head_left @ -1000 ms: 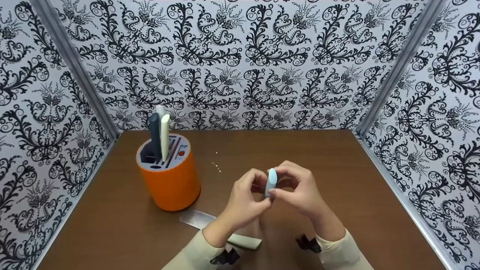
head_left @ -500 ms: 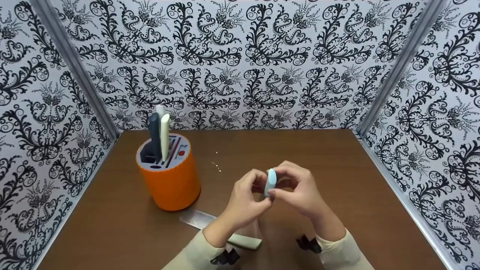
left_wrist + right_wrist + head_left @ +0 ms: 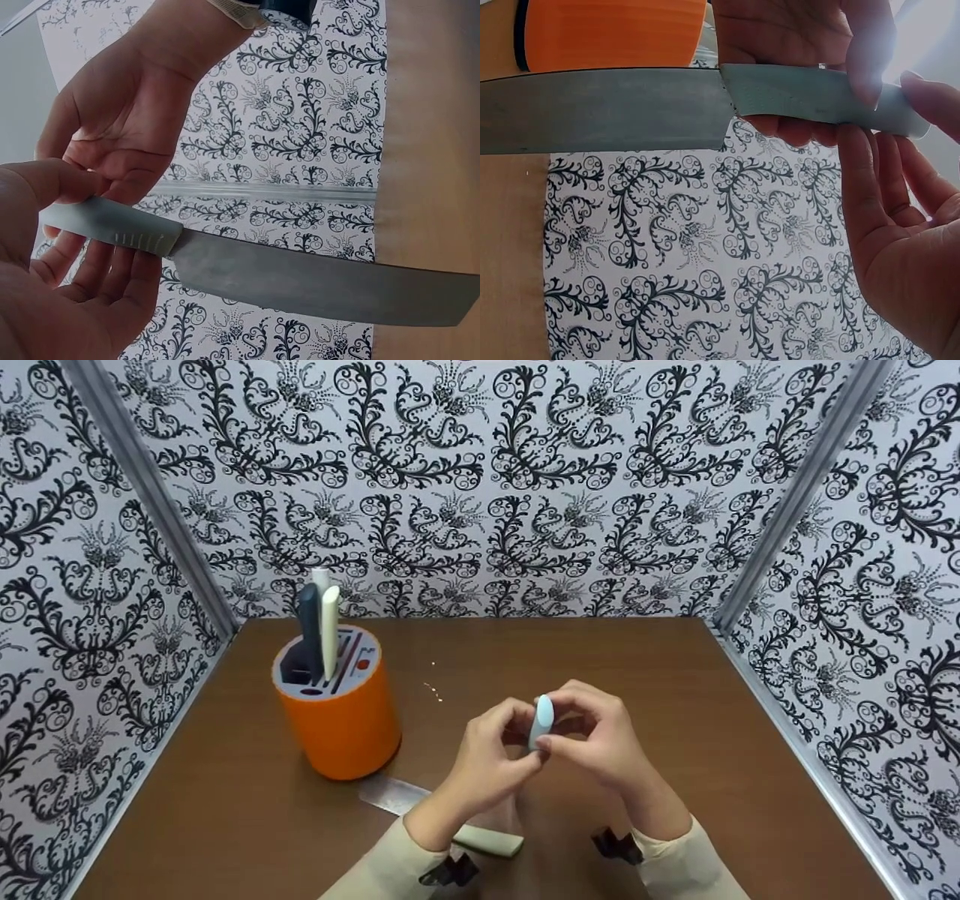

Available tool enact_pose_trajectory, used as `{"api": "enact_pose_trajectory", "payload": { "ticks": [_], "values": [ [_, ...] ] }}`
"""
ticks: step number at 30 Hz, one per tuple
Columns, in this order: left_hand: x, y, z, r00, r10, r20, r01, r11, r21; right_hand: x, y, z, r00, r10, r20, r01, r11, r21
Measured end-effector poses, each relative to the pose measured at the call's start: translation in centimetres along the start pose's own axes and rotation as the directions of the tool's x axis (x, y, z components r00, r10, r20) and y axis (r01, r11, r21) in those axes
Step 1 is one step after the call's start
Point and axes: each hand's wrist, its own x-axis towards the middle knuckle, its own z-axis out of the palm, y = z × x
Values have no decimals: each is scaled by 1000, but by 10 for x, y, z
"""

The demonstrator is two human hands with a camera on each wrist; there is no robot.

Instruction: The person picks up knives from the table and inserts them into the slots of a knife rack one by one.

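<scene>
A kitchen knife with a light blue handle (image 3: 543,720) is held between both hands over the table. In the left wrist view its broad blade (image 3: 322,277) extends away from the hands, toward the brown tabletop. My left hand (image 3: 491,757) pinches the handle between thumb and fingers. My right hand (image 3: 600,739) pinches the same handle near its butt end, as the right wrist view shows (image 3: 900,247). From the head view the blade is hidden under the hands. Below my left forearm lies a second knife with a pale green handle (image 3: 491,841); the forearm covers its middle.
An orange knife block (image 3: 349,735) stands at the left, with a dark-handled knife (image 3: 310,622), a pale green-handled knife (image 3: 330,622) and a white handle behind them. Small bright specks (image 3: 435,692) show on the brown table (image 3: 712,720). Patterned walls (image 3: 480,472) enclose the back and sides.
</scene>
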Motion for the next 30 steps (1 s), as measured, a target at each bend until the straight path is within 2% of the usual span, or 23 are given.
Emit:
{"api": "enact_pose_trajectory", "payload": {
  "ticks": [11,20,26,30],
  "values": [
    [0,1,-1,1000,-4,1,4,1000,-5,-1,0,0,1000,21,-23,-21,1000,-4],
    [1,3,-10,1000,-22,20,23,1000,-8,1,2,0,999,46,-11,-46,999,4],
    [5,6,-21,999,-31,-26,31,1000,0,3,8,-3,998,38,-59,-35,998,51],
    [8,12,-34,996,-40,-78,39,999,-10,7,18,-7,991,72,-113,-69,997,30]
  ]
}}
